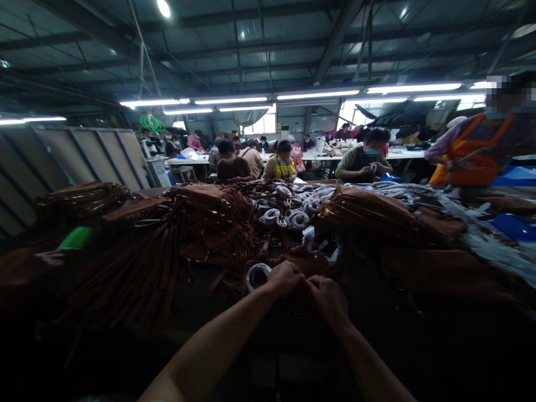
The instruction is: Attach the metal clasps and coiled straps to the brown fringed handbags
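Note:
My left hand (286, 278) and my right hand (328, 297) meet over the dark worktable, fingertips nearly touching. Both have their fingers pinched together at the near edge of a brown leather piece (312, 264). What lies between the fingertips is too small and dark to make out. A wrapped white coil (258, 276) rests just left of my left hand. Brown fringe or straps (232, 286) lie beyond that coil to the left.
Brown leather stacks stand at left (205, 204) and right (368, 209), with wrapped coils (297, 220) between them. Long brown straps (138, 273) spread at left, near a green object (76, 238). Several people sit beyond the table; one in an orange apron (471, 153) stands at right.

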Tool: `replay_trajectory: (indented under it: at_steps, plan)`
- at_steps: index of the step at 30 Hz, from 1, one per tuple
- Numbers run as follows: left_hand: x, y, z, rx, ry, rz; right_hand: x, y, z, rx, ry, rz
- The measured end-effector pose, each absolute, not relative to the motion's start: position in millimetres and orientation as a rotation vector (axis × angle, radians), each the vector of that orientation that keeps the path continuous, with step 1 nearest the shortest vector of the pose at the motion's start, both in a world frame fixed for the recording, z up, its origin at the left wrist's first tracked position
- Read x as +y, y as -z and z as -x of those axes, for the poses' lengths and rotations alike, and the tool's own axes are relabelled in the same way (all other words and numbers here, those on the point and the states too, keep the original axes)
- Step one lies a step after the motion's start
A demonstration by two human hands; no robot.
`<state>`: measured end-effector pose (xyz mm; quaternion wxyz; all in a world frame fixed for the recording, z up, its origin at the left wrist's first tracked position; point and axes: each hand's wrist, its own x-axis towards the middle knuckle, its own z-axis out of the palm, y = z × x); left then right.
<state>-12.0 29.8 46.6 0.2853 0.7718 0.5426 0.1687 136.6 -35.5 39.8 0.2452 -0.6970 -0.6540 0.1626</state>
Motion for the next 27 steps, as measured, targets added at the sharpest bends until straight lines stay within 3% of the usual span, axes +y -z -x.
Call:
replay_trajectory:
  at_steps: [7,12,16,22,27]
  plan:
    - [57,-44,-10,1.32,-0.43,-1.622,-30,-41,-144,-1.869,-0.512,1.851]
    - [56,-40,-9,1.294,-0.519,-1.618,-24,-30,-163,-1.7,-0.922,1.532]
    - [45,-26,-2,1.206,-0.802,-1.706,-22,-19,-174,-1.298,-1.174,1.317]
    - [36,-12,-4,0.986,-0.973,-1.726,-13,-14,-169,-0.702,-1.171,1.236]
    - [41,-5,-4,0.908,-0.963,-1.655,-7,-18,-170,-0.592,-1.067,1.162]
